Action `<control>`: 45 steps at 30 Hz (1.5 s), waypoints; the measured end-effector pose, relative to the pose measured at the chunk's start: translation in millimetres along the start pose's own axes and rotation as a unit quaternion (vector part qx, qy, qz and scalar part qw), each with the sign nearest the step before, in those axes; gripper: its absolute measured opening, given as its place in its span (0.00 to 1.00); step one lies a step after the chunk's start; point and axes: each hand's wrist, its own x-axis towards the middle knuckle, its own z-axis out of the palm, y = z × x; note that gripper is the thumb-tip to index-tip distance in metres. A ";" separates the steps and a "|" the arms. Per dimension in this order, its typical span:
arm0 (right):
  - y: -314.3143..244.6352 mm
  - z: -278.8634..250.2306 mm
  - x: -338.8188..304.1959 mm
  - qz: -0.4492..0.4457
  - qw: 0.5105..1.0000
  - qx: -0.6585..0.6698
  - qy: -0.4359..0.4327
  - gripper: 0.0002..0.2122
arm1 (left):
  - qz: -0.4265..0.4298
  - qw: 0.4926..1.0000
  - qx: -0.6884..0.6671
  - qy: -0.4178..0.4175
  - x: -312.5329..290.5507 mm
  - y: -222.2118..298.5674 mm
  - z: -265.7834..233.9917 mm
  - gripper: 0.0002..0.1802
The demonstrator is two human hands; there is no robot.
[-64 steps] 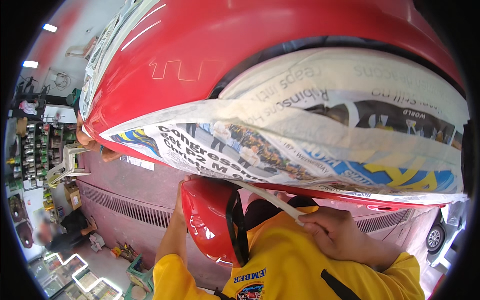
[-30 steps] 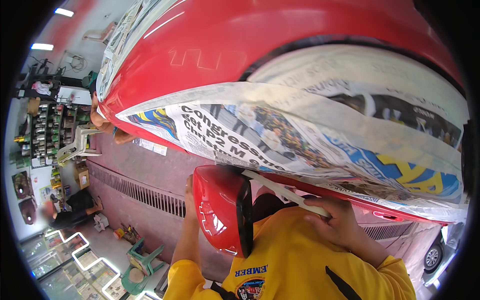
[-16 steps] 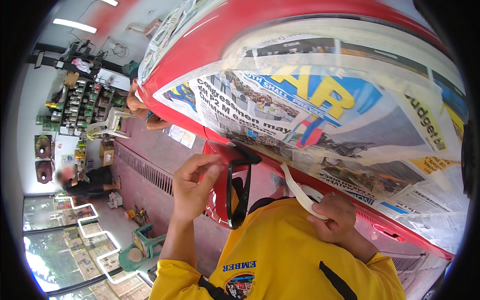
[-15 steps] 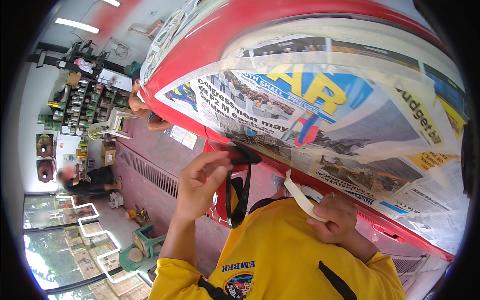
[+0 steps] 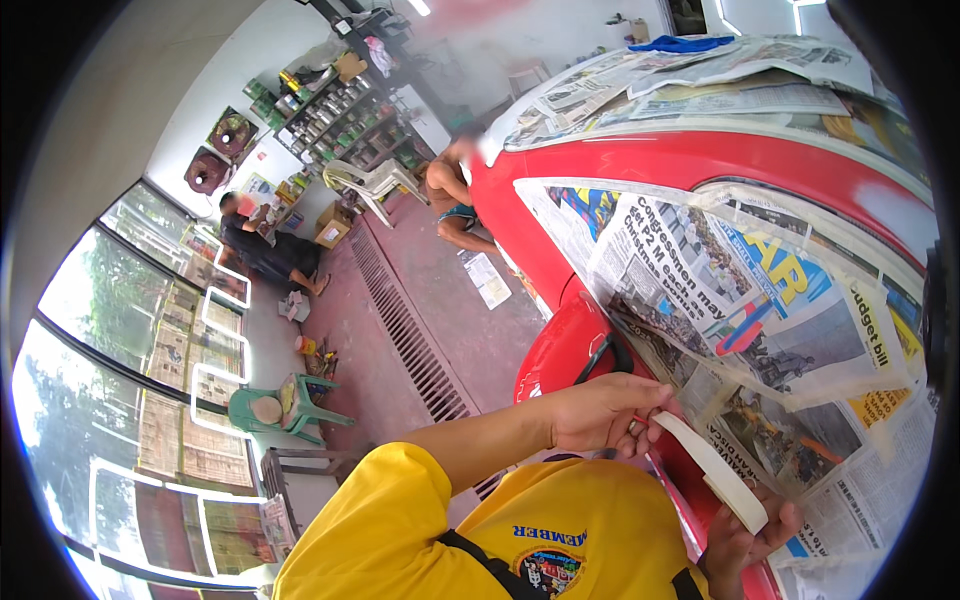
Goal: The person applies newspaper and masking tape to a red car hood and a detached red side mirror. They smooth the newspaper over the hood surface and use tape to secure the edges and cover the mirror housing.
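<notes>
A pale cream strip of masking tape (image 5: 708,462) was held, slightly bowed, beside the newspaper-covered red car body (image 5: 640,155). One end was pinched in the left hand (image 5: 598,412), the other in the curled right hand (image 5: 742,535). Tape was seemingly being handled; steady tension seemed required.

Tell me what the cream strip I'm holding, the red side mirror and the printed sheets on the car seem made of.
Cream strip: likely paper masking tape, matte, judging by its flat, pale band.
Red side mirror: probably painted plastic; the glossy housing shows reflections, but paint hides the base.
Printed sheets: apparently matte newsprint, given the text and photos.
</notes>
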 end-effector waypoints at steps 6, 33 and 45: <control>-3.1 -29.2 -16.6 0.114 0.988 -0.022 -0.101 0.32 | 0.070 0.992 0.064 0.081 -31.8 20.2 -8.4 0.14; 104.4 79.7 25.7 0.264 0.913 -0.275 -0.147 0.12 | 0.080 0.848 0.481 0.208 24.3 153.5 -187.1 0.06; 146.6 102.7 5.3 0.340 0.802 -0.421 -0.252 0.16 | -0.066 0.932 0.200 0.295 62.5 109.0 -274.5 0.09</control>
